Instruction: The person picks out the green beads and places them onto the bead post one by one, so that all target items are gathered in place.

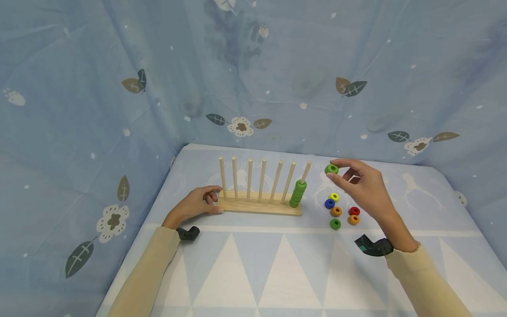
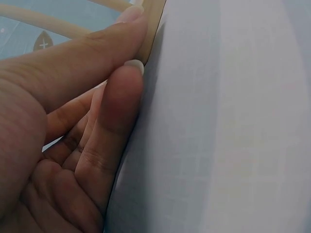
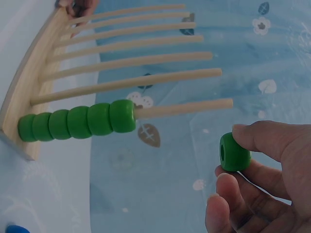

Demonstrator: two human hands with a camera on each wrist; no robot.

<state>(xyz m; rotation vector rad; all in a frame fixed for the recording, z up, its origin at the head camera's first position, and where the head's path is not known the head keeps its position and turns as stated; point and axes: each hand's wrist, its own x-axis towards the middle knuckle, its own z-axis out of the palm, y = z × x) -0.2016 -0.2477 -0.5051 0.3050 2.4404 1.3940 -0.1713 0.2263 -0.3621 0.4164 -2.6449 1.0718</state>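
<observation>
Between thumb and fingertip, my right hand pinches a green bead, its hole visible in the right wrist view. The hand is in the air to the right of a wooden peg stand with several upright pegs. Several green beads are stacked on the stand's rightmost peg; the other pegs carry none. At the opposite end, my left hand holds the edge of the base, thumb and finger against it in the left wrist view. Part of that hold is hidden there.
Loose beads lie right of the stand: a yellow bead, a blue bead, a red bead, two orange beads and a green bead. A patterned cloth hangs behind the table.
</observation>
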